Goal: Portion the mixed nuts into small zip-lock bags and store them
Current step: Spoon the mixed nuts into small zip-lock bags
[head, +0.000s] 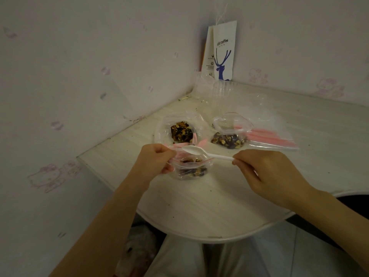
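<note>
Fingers of the left hand (157, 158) pinch open the red-edged mouth of a small clear bag (189, 169), part-filled with brown and dark nuts, mid-worktop (209, 206). Fingers of the right hand (265, 172) pinch a white spoon (199, 151) by its handle, bowl over that mouth. From there an open nut bag (180, 132) lies at 12 o'clock, a filled bag (229, 139) at 2, the curved edge at 6, bare room at 4.

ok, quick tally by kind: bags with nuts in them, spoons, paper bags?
Bags with nuts: 3 (held bag, left bag, right bag)
White spoon: 1
Paper coffee bag: 1
Total: 5
</note>
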